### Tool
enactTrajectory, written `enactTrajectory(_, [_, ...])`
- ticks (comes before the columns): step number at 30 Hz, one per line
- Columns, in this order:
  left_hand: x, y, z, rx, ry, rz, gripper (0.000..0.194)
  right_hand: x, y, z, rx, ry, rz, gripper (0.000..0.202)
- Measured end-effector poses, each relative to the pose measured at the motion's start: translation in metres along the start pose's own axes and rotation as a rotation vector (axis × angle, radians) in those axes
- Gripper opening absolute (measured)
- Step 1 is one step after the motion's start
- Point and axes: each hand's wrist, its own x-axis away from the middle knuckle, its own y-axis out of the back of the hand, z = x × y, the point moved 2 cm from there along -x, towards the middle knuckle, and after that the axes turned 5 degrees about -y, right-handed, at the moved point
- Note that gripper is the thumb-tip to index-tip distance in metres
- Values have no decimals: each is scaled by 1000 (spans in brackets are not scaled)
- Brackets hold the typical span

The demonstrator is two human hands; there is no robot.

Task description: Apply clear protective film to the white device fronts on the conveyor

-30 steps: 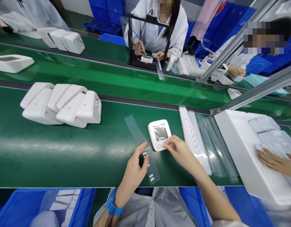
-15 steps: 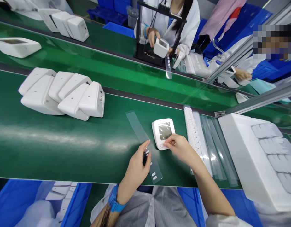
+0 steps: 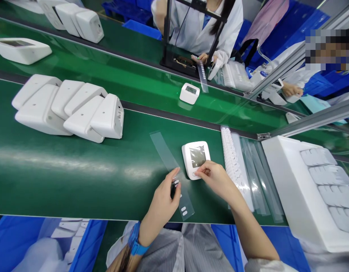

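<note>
A white device with a grey screen (image 3: 197,155) lies face up on the green work surface. My right hand (image 3: 215,175) touches its lower front, thumb and forefinger pinched together near a small oval mark. Whatever may be between those fingertips is too small to make out. To the left, a clear plastic strip (image 3: 164,149) with several small white oval stickers (image 3: 183,209) lies flat and slanted. My left hand (image 3: 164,200) rests over this strip, thumb and forefinger apart with the stickers showing between them. A blue band circles the left wrist.
Several white housings (image 3: 80,109) stand grouped at left. Bundled strips (image 3: 233,162) and a white box of grey pieces (image 3: 290,192) are at right. Beyond, another white device (image 3: 189,93) sits on the green middle belt, before a co-worker at a black frame (image 3: 166,34).
The co-worker's white device has left their hand and now sits on the middle belt. One of the co-worker's arms has drawn back. My hands have barely moved; the view has shifted slightly.
</note>
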Motion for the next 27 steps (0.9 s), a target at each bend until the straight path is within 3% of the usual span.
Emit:
enactTrajectory(18, [-2, -1, 2, -13, 0, 4, 43, 2, -1, 3, 41, 3, -18, 13])
enactTrajectory(27, [-1, -1, 1, -7, -3, 3, 43, 4, 0, 7, 82, 86, -43, 17])
